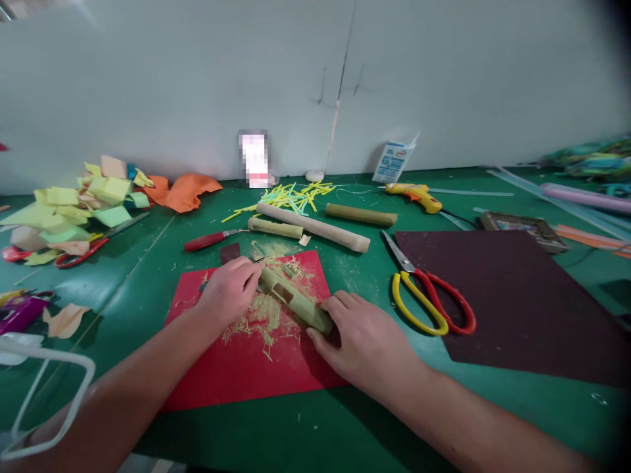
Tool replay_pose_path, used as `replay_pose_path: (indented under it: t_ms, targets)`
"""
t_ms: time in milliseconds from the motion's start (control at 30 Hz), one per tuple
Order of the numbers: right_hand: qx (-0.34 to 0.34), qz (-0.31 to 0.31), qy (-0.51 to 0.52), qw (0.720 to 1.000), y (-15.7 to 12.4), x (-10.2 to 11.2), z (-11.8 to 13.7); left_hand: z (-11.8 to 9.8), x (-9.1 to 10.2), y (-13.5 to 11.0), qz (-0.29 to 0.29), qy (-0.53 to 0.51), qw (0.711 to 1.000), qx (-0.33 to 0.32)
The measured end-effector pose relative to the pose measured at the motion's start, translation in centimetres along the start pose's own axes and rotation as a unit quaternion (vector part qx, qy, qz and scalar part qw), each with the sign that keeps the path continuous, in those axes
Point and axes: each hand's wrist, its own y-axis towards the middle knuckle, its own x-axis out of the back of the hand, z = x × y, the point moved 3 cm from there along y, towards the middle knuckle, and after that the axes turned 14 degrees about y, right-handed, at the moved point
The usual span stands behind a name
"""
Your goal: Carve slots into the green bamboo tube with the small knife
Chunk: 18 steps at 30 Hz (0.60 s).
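A green bamboo tube [302, 307] with a rectangular opening cut in its side lies slanted over a red sheet [221, 374]. My left hand [231, 289] is closed at the tube's far left end, fingertips pinched together there. Around the near right end, my right hand [367, 334] has its thumb and fingers wrapped. Pale shavings and dust [269, 315] are scattered on the sheet beneath the tube. Just beyond the sheet lie a red-handled carving tool [210, 240], a short bamboo piece [276, 228] and a long pale stick [315, 226].
Scissors with red and yellow handles [419, 289] rest partly on a dark sheet [513, 302] at right. Behind are another bamboo piece [362, 215], a yellow glue gun [414, 196] and a carton [393, 162]. Paper scraps [64, 210] are piled left, near a white frame [73, 364].
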Motion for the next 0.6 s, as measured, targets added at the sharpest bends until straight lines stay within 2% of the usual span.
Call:
replay_pose_path:
  t_ms: [133,267,333,433,533,600]
  targets:
    - [0.01,0.002,0.018,1.0,0.1,0.0,-0.1,0.4,0.0,0.2,0.01,-0.004,1.0,0.009]
    - [0.0,-0.022,0.019,1.0,0.3,0.0,-0.4,1.1,-0.2,1.0,0.006,-0.007,1.0,0.012]
    - [-0.009,-0.037,0.018,0.999,0.3,0.0,-0.4,0.8,-0.3,1.2,-0.001,-0.015,1.0,0.006]
    - [-0.016,-0.049,0.022,0.998,0.2,-0.1,-0.4,-1.2,-0.3,0.7,0.001,-0.042,0.999,-0.025]
    - [-0.014,-0.046,0.028,0.998,0.1,-0.2,-0.3,-4.0,-0.4,-0.3,0.047,-0.056,0.994,-0.083]
    - [-0.012,-0.043,0.029,0.999,0.1,-0.2,-0.3,-4.8,-0.5,-0.8,0.072,-0.049,0.989,-0.123]
